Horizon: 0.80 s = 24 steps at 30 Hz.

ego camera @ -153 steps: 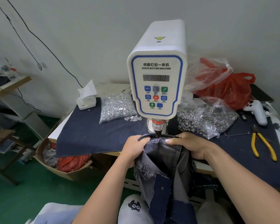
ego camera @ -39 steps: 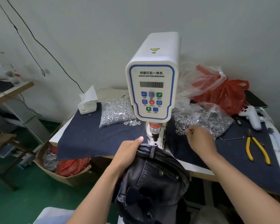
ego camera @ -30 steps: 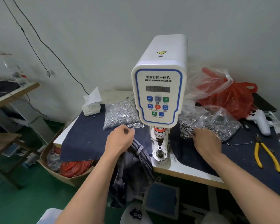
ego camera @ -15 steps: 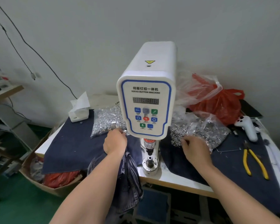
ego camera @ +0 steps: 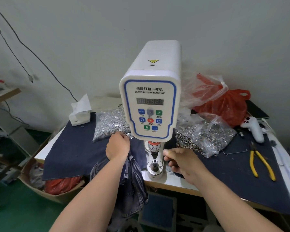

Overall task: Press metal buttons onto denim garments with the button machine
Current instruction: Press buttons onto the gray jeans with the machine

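L hand point(ego camera: 118, 146) at near edge of the silver button bag point(ego camera: 111, 123), fingers curled at loose buttons; grip contents can't tell. R hand point(ego camera: 182, 162) pinched shut beside machine die point(ego camera: 154, 164), item not discernible. Denim garment point(ego camera: 132, 185) hangs off desk point(ego camera: 174, 182) edge under L wrist.

A tissue box point(ego camera: 79, 114) sits at the worktop's point(ego camera: 182, 183) far left corner. Yellow pliers point(ego camera: 260, 162) lie on the dark cloth point(ego camera: 70, 153) at the right, near a white controller point(ego camera: 253, 128). A red bag point(ego camera: 228, 104) slumps against the wall. A cardboard box point(ego camera: 57, 193) stands on the green floor point(ego camera: 23, 215).
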Available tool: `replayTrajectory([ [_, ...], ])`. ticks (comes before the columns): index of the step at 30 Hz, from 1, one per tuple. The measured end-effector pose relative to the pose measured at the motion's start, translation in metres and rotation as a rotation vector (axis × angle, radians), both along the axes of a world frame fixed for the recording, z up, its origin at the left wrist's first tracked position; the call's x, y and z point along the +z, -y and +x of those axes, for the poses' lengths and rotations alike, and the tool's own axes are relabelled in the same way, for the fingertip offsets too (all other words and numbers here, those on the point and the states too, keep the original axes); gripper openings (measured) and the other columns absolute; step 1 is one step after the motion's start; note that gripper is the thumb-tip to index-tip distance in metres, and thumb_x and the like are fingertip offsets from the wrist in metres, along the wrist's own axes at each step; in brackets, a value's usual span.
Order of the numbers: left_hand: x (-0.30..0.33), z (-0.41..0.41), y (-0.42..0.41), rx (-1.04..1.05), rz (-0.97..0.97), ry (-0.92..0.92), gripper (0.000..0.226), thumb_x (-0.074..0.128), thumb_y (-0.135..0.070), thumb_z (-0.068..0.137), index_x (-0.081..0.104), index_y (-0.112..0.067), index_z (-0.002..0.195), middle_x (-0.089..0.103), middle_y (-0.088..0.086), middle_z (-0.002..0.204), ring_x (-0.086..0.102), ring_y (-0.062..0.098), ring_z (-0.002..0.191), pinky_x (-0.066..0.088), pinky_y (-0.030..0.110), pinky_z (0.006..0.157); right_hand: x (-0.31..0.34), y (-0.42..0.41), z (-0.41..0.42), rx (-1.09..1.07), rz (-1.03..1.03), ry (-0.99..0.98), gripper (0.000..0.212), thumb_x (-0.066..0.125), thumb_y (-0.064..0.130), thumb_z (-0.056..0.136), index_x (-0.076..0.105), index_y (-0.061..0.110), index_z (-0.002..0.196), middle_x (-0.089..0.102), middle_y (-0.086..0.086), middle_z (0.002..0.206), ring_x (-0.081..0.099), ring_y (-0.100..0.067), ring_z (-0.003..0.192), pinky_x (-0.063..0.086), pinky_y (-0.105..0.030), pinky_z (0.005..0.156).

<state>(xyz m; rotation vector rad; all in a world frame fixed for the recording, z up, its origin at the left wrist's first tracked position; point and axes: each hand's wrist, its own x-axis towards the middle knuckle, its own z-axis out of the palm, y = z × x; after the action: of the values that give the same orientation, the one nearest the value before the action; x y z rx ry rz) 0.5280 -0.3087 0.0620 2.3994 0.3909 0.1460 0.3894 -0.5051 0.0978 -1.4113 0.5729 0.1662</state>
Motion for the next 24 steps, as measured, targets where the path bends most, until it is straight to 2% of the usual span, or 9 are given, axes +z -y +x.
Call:
replayTrajectory([
  [3, 0.000, -0.005, -0.009, -0.073, -0.060, 0.023, 0.011, 0.056, -0.036, 0.101, 0.058, -0.027, 0.094, 0.058, -0.008, 0.083, 0.052, 0.020, 0.073, 0.044, 0.036, 0.069, 0.001, -0.005, -0.003, 0.006, 0.035, -0.022, 0.013, 0.071, 0.013, 0.093, 0.076, 0.001, 0.095, 0.068, -0.002, 0.072, 0.049, -0.010, 0.055, 0.043, -0.021, 0.051],
  [6, 0.005, -0.011, -0.018, -0.134, -0.156, 0.056, 0.010, 0.064, -0.035, 0.096, 0.065, -0.028, 0.088, 0.070, -0.008, 0.087, 0.064, 0.020, 0.084, 0.046, 0.035, 0.074, 0.001, -0.011, -0.004, 0.028, 0.120, -0.039, 0.012, 0.071, 0.011, 0.092, 0.075, 0.001, 0.096, 0.067, -0.003, 0.071, 0.048, -0.010, 0.054, 0.039, -0.021, 0.050],
  [8, 0.010, -0.015, -0.025, -0.168, -0.233, 0.091, 0.009, 0.068, -0.030, 0.092, 0.067, -0.029, 0.083, 0.071, -0.011, 0.084, 0.067, 0.013, 0.084, 0.047, 0.033, 0.074, -0.001, -0.014, -0.004, 0.029, 0.209, -0.053, 0.005, 0.073, 0.010, 0.090, 0.073, 0.005, 0.090, 0.065, -0.004, 0.070, 0.047, -0.008, 0.051, 0.037, -0.018, 0.046],
  [11, 0.015, -0.027, -0.034, -0.176, -0.356, 0.154, 0.008, 0.072, -0.025, 0.089, 0.070, -0.028, 0.082, 0.072, -0.012, 0.082, 0.067, 0.007, 0.080, 0.046, 0.025, 0.069, -0.005, -0.017, -0.003, -0.002, 0.308, -0.082, 0.007, 0.075, 0.008, 0.089, 0.070, 0.005, 0.085, 0.064, -0.005, 0.066, 0.048, -0.006, 0.047, 0.037, -0.015, 0.041],
  [14, 0.018, -0.041, -0.042, -0.164, -0.454, 0.177, 0.009, 0.074, -0.024, 0.088, 0.073, -0.032, 0.085, 0.074, -0.015, 0.080, 0.067, 0.001, 0.074, 0.047, 0.017, 0.065, -0.008, -0.020, -0.005, -0.023, 0.409, -0.124, 0.006, 0.075, 0.005, 0.089, 0.070, 0.002, 0.091, 0.064, -0.007, 0.065, 0.051, -0.008, 0.046, 0.040, -0.017, 0.038],
  [17, 0.019, -0.055, -0.046, -0.210, -0.479, 0.146, 0.010, 0.076, -0.023, 0.088, 0.078, -0.032, 0.084, 0.075, -0.022, 0.081, 0.065, -0.005, 0.067, 0.048, 0.014, 0.059, -0.009, -0.023, -0.005, -0.044, 0.463, -0.141, 0.008, 0.075, 0.005, 0.089, 0.070, 0.000, 0.093, 0.065, -0.009, 0.068, 0.052, -0.009, 0.046, 0.041, -0.017, 0.039],
  [21, 0.012, -0.077, -0.042, -0.298, -0.488, 0.095, 0.011, 0.079, -0.021, 0.086, 0.081, -0.031, 0.079, 0.077, -0.021, 0.083, 0.070, -0.006, 0.079, 0.047, 0.006, 0.062, -0.008, -0.026, -0.008, -0.026, 0.426, -0.104, 0.012, 0.072, 0.009, 0.091, 0.072, 0.000, 0.084, 0.066, -0.008, 0.065, 0.051, -0.009, 0.045, 0.041, -0.017, 0.039],
  [24, 0.006, -0.089, -0.036, -0.335, -0.502, 0.078, 0.015, 0.078, -0.019, 0.087, 0.082, -0.030, 0.077, 0.078, -0.017, 0.083, 0.070, -0.004, 0.078, 0.047, 0.007, 0.064, -0.005, -0.028, -0.011, -0.036, 0.461, -0.104, 0.014, 0.071, 0.009, 0.091, 0.073, -0.001, 0.082, 0.066, -0.009, 0.064, 0.052, -0.009, 0.043, 0.042, -0.017, 0.039],
])
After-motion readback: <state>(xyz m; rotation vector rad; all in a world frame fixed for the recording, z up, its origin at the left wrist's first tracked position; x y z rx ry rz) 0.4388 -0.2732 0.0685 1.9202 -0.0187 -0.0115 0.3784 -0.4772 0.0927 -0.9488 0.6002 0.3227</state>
